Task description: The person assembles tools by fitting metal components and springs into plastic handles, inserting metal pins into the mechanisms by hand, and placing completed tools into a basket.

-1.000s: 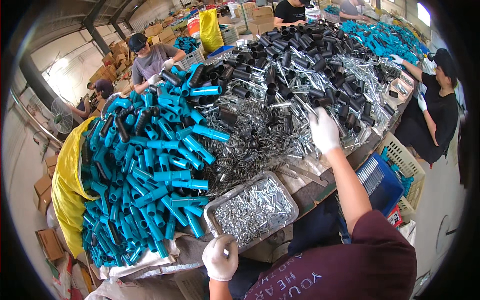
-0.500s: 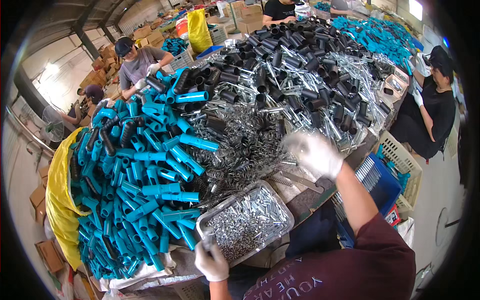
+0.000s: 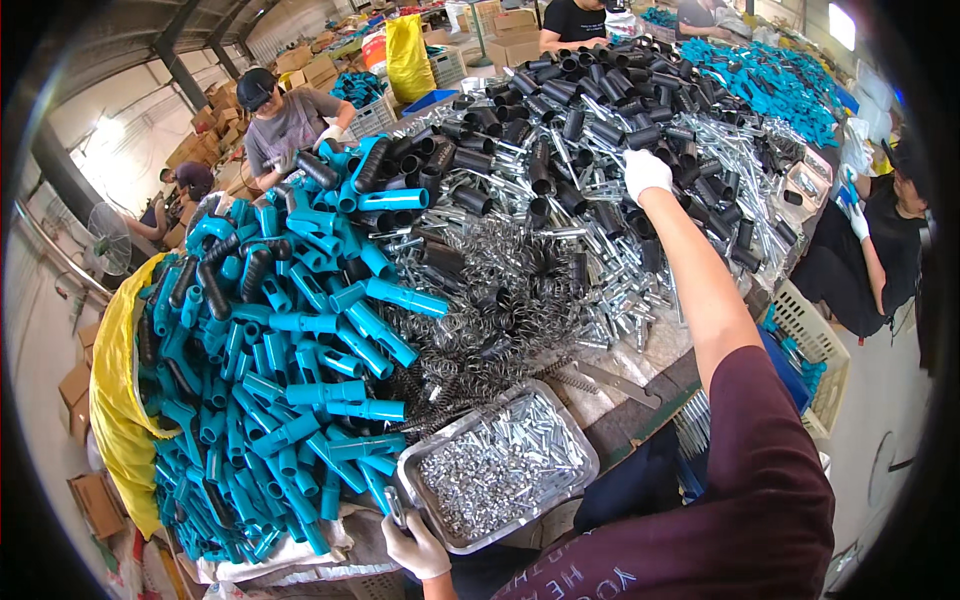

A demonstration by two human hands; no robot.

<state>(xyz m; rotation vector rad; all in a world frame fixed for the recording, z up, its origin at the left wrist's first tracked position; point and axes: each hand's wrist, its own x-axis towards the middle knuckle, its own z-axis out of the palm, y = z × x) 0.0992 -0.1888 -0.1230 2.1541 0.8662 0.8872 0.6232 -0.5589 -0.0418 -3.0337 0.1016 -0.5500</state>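
My left hand (image 3: 417, 548), in a white glove, is closed around a small silver metal rod (image 3: 396, 507) at the near left corner of a clear plastic tray (image 3: 590, 470). Many short silver pins and small metal pieces (image 3: 490, 460) fill that tray. My right hand (image 3: 648, 172), also gloved, is stretched far out over the heap, its fingers bent together among black tubes (image 3: 605, 130) and silver metal rods (image 3: 590, 245). What its fingertips grip, if anything, is hidden. Between the hands lies a tangle of metal springs (image 3: 480, 310).
Teal plastic handles (image 3: 290, 390) pile high on the left, beside a yellow sack (image 3: 115, 410). A flat metal bar (image 3: 620, 384) lies near the table edge. Co-workers sit around the table, one at the far left (image 3: 290, 120), one at the right (image 3: 885, 235). A cream crate (image 3: 815, 345) stands at right.
My right hand has moved away from the near springs, up and forward to the black tubes. My left hand has shifted slightly nearer me, still holding the metal rod.
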